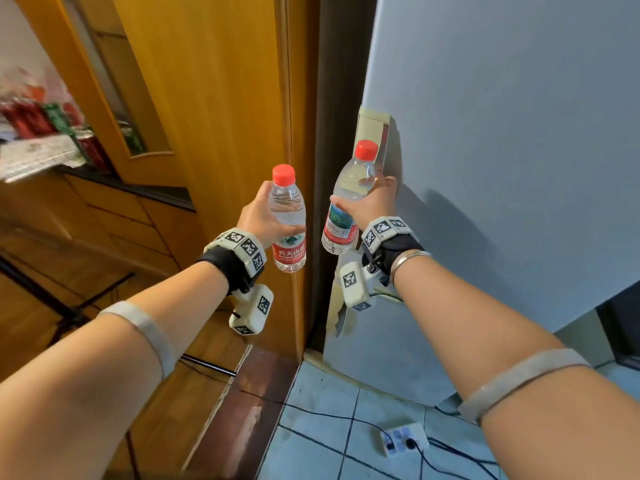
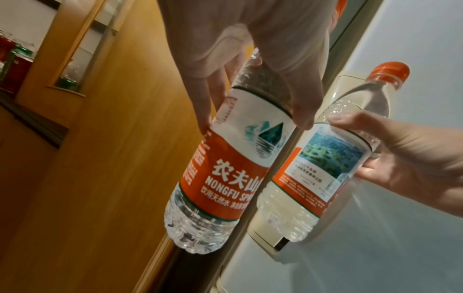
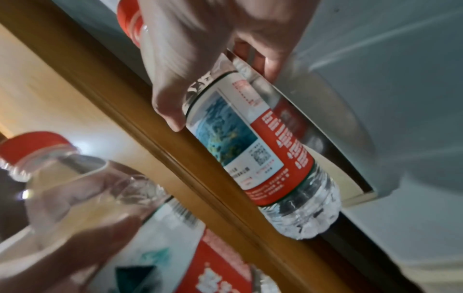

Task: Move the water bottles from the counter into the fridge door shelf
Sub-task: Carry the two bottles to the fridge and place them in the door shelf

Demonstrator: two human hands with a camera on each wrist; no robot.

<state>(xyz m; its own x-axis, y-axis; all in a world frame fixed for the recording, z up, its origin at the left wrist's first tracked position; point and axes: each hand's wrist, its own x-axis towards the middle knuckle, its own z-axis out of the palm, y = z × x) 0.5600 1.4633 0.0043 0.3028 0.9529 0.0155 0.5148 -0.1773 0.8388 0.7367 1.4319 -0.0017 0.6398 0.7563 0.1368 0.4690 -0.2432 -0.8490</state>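
Two clear water bottles with red caps and red-and-white labels are held up in front of a shut pale grey fridge door (image 1: 502, 133). My left hand (image 1: 273, 220) grips the left bottle (image 1: 289, 252) round its upper body, upright, beside the wooden panel. My right hand (image 1: 372, 206) grips the right bottle (image 1: 353, 178), tilted, right at the cream door handle (image 1: 372, 126). The left wrist view shows the left hand (image 2: 253, 111), the left bottle (image 2: 233, 168) and the right bottle (image 2: 325, 158). In the right wrist view the right hand (image 3: 223, 95) holds its bottle (image 3: 250, 142) against the handle (image 3: 350, 138); whether the fingers touch the handle I cannot tell.
A tall wooden panel (image 1: 214, 98) stands left of the fridge with a dark gap between them. A counter (image 1: 114, 181) at far left carries red and green cans (image 1: 52, 116). A power strip (image 1: 403, 438) and cables lie on the tiled floor. Black stand legs (image 1: 62, 306) cross the wooden floor.
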